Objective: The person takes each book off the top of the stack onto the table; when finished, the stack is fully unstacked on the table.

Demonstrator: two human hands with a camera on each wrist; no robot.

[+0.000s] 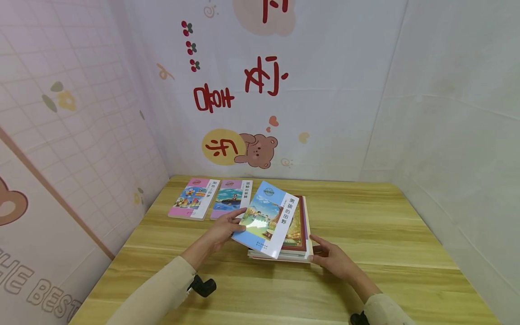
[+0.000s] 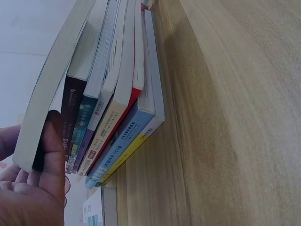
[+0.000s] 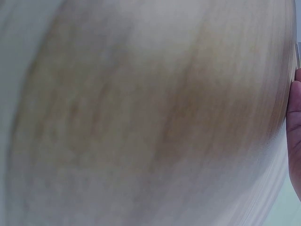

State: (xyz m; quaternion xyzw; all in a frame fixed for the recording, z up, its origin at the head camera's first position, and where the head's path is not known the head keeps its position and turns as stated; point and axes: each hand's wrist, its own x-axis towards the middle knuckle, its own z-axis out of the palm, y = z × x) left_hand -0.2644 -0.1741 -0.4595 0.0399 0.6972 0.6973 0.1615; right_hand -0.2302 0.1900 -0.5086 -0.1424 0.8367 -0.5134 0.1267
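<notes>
My left hand point(image 1: 221, 230) grips the lower left edge of a blue-and-white paperback book point(image 1: 266, 216), thumb on its cover and fingers underneath. In the left wrist view the left hand point(image 2: 33, 183) holds this book point(image 2: 51, 89) tilted above the other books. Below it lies a stack of books point(image 1: 300, 225), a brown-framed cover on top and spines point(image 2: 117, 136) of several colours showing. At the stack's right side rests my right hand point(image 1: 333, 259), thumb and fingertips against the edges. Only part of the right hand point(image 3: 294, 127) enters the right wrist view.
Two pink-bordered books, one point(image 1: 195, 198) at the back left and another point(image 1: 231, 198) beside it, lie flat on the wooden table point(image 1: 365, 216). A white printed curtain point(image 1: 333, 90) hangs behind the table, and more printed cloth point(image 1: 81, 113) stands at the left.
</notes>
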